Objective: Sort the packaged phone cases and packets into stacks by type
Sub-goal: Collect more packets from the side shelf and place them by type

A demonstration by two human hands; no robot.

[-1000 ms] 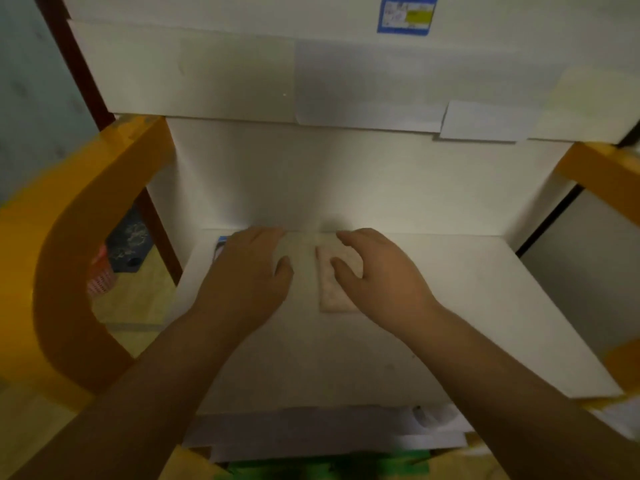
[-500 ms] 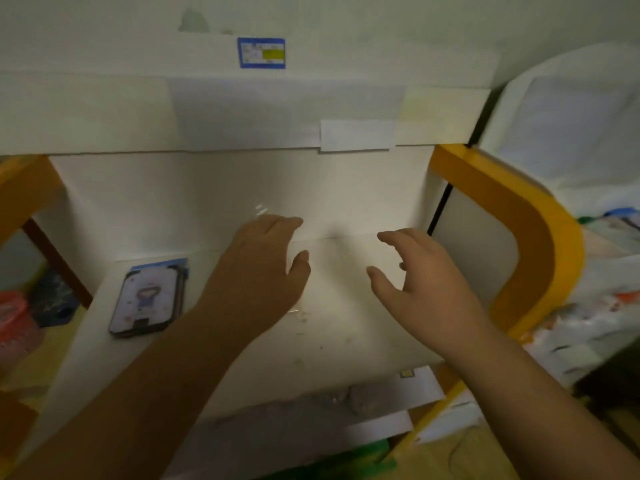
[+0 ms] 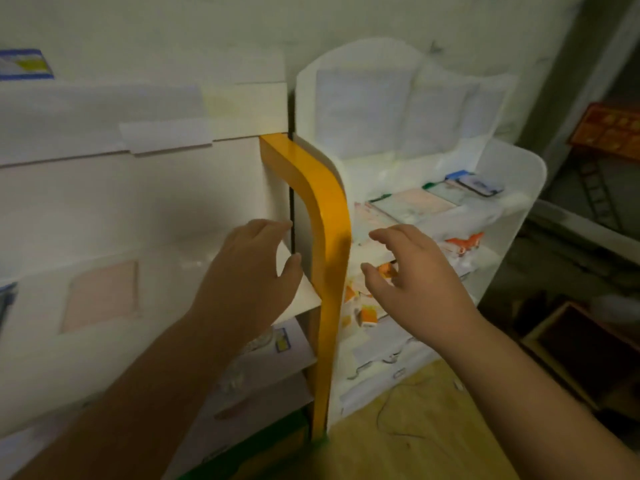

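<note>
A pale pink packet (image 3: 100, 294) lies flat on the white shelf (image 3: 166, 327) at the left. My left hand (image 3: 249, 275) hovers over that shelf's right end with relaxed fingers and holds nothing. My right hand (image 3: 415, 278) reaches past the orange side panel (image 3: 329, 237) towards the neighbouring white rack (image 3: 512, 188), fingers spread and empty. On that rack lie several packets: a pinkish packet (image 3: 412, 202), a packaged phone case with a blue edge (image 3: 479, 183) and packets with orange prints (image 3: 464, 241). The view is blurred.
White paper sheets are taped to the wall above both shelves. A lower shelf under my left arm holds clear packets with a blue-yellow label (image 3: 282, 341). A dark wooden box (image 3: 585, 348) sits on the floor at the right; an orange crate (image 3: 609, 133) stands behind it.
The view has swung right. Both hands left the pink packet on the left shelf and moved right; my right hand now passes the orange panel towards the second rack. The phone case slid out of view.
</note>
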